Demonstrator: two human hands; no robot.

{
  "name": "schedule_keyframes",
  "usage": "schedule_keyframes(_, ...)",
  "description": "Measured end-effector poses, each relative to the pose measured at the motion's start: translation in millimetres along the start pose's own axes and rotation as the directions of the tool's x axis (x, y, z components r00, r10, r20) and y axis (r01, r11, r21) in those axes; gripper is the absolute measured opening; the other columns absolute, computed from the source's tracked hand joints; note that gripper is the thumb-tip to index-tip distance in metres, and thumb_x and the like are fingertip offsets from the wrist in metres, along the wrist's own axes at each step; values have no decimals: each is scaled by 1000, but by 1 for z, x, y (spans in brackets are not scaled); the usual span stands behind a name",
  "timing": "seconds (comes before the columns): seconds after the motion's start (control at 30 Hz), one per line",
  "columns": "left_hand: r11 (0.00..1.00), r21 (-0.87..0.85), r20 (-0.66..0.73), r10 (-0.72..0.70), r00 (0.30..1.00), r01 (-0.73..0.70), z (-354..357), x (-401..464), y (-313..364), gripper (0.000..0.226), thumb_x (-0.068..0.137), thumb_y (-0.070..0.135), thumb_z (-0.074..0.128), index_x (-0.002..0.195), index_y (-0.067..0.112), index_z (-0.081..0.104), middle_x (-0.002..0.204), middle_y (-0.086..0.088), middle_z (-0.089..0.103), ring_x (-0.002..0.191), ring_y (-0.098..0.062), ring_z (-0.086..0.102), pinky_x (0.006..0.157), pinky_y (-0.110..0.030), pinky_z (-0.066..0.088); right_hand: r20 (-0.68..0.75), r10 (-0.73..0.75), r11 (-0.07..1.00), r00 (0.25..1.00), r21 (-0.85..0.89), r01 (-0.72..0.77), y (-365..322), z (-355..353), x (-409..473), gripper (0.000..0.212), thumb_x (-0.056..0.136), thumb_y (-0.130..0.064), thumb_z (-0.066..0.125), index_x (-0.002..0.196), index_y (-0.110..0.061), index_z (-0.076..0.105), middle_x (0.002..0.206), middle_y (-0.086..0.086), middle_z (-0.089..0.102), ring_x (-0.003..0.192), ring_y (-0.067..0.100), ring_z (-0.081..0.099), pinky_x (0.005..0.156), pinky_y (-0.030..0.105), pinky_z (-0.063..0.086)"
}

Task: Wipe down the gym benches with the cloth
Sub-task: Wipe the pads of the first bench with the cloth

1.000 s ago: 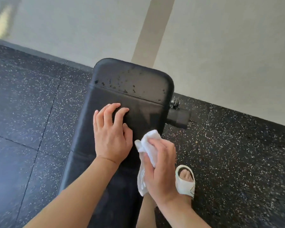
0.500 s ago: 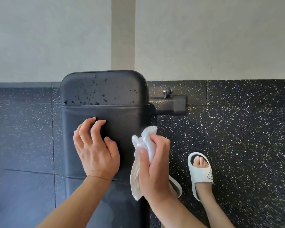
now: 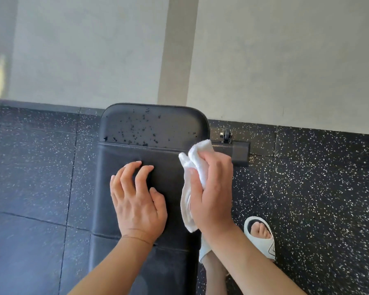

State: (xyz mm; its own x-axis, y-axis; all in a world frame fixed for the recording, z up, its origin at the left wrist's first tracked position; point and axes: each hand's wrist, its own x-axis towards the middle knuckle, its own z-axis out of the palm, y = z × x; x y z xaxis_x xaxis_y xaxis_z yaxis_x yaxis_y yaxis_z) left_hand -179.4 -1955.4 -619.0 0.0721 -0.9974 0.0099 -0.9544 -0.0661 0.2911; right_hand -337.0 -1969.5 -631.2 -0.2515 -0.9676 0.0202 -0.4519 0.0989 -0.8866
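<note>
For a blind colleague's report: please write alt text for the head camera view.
Right hand grips a bunched white cloth at the edge of a droplet-speckled black padded gym bench; left hand presses flat on the pad.

A white cloth (image 3: 197, 165) is gripped by the right hand (image 3: 211, 192) at the droplet-speckled black bench (image 3: 153, 128) edge; the left hand (image 3: 136, 201) is pressed on the pad.

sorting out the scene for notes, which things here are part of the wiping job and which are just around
Part of the job:
- white crumpled cloth, gripped in the right hand
- black padded vinyl bench, droplets on its far end
- left hand, braced on the pad

Just around:
- white slide sandal
- black speckled rubber floor
- black metal bench foot
</note>
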Motion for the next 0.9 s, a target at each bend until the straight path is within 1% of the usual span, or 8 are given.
schedule_keyframes(0.13, 1000, -20, -28, 24, 999, -24, 1, 2, -1, 47, 86, 16, 48, 133, 13, 54, 145, -13, 50, 133, -40, 43, 114, -67, 34, 223, -210, 965, 952, -107, 238, 9, -13, -13, 31, 102, -21, 60, 133, -21, 57, 133, 2, 55, 101, 26, 49, 90, 43, 47)
schedule_keyframes(0.27, 999, -17, -53, 27, 998, -28, 1, 1, -3, 46, 86, 16, 50, 132, 15, 56, 143, -11, 52, 134, -40, 46, 118, -65, 32, 339, -387, 879, 858, -147, 454, 11, -21, 15, 30, 110, -31, 52, 126, -13, 70, 124, 6, 64, 93, 30, 54, 82, 49, 50)
schedule_keyframes(0.33, 999, -23, -66, 31, 997, -33, 1, 0, -3, 45, 87, 17, 51, 131, 16, 58, 142, -9, 53, 134, -39, 47, 120, -64, 30, 367, -437, 837, 821, -167, 521, 8, -19, 35, 31, 109, -32, 57, 123, -11, 74, 120, 6, 66, 91, 29, 54, 81, 48, 49)
schedule_keyframes(0.47, 999, -32, -78, 17, 997, -19, -2, 1, -2, 44, 87, 19, 54, 129, 16, 65, 140, -7, 56, 134, -37, 50, 121, -62, 29, 407, -496, 787, 767, -162, 595, -5, -3, 67, 30, 105, -31, 66, 126, -11, 73, 118, 5, 66, 94, 28, 53, 80, 49, 49)
schedule_keyframes(0.57, 999, -39, -77, -12, 997, 9, -2, -2, -2, 46, 87, 21, 55, 132, 15, 63, 143, -7, 55, 134, -35, 51, 122, -60, 30, 385, -561, 766, 733, -92, 636, -26, 5, 88, 34, 109, -34, 54, 129, -12, 72, 121, 5, 64, 98, 25, 49, 83, 45, 48)
schedule_keyframes(0.63, 995, -56, -87, -91, 992, 86, -3, -3, -1, 53, 86, 25, 58, 138, 13, 59, 149, -10, 51, 137, -34, 49, 125, -57, 28, 376, -571, 758, 730, -100, 645, -31, 6, 100, 33, 109, -34, 53, 130, -15, 71, 121, 3, 63, 99, 24, 48, 86, 43, 48)
schedule_keyframes(0.73, 975, -66, -105, -220, 970, 214, -5, -4, 0, 61, 87, 33, 59, 144, 14, 55, 156, -10, 46, 144, -33, 43, 126, -56, 27, 426, -562, 733, 709, -141, 666, -19, 5, 106, 27, 105, -24, 64, 131, -17, 70, 122, 1, 61, 100, 26, 50, 86, 46, 49)
schedule_keyframes(0.9, 952, -31, -93, -306, 948, 304, -4, -6, 0, 64, 90, 41, 55, 149, 18, 53, 163, -7, 41, 153, -31, 37, 127, -56, 23, 499, -535, 705, 681, -181, 686, 1, -14, 88, 36, 108, -38, 50, 131, -18, 70, 124, -1, 62, 102, 27, 53, 91, 44, 47)
